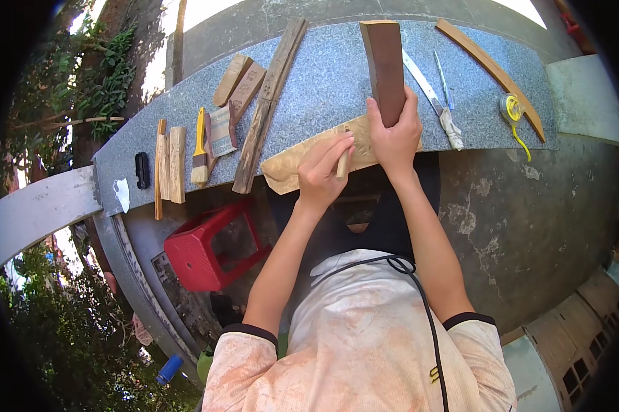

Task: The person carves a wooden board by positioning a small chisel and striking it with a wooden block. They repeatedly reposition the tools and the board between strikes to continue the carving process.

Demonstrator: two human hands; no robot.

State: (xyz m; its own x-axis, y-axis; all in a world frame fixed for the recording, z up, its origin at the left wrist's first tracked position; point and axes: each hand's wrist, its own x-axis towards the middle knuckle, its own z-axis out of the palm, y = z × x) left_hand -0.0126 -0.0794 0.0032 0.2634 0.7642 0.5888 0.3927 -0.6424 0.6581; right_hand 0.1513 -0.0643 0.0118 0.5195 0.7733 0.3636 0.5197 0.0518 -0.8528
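A grey granite tabletop (323,82) was spread across the view ahead of the seated person; a red plastic stool (196,257) was placed beneath its left part; a long weathered wooden strip (275,79) was laid slantwise on the left, and a curved wooden strip (488,66) on the far right. Along the near edge a tan mottled slab (285,168) was set below both hands, its long axis run roughly left to right; whether it was touched by either hand could not be told.

Above the slab's right part a brown-faced wooden block (385,72) was held near its lower end by the right hand (395,141), the fingers closed about its sides; its long axis was pointed away from the body, and most of its length was left bare beyond the grip.

The left hand (322,168) was placed just left of that grip; by its bent fingers a small wooden stick (342,167) was pinched, roughly in line with the block; stick and block were kept apart, the block being offset ahead and to the right. A yellow-handled paintbrush (200,147) was laid well to the left; a yellow tape measure (510,108) was rested by the curved strip.
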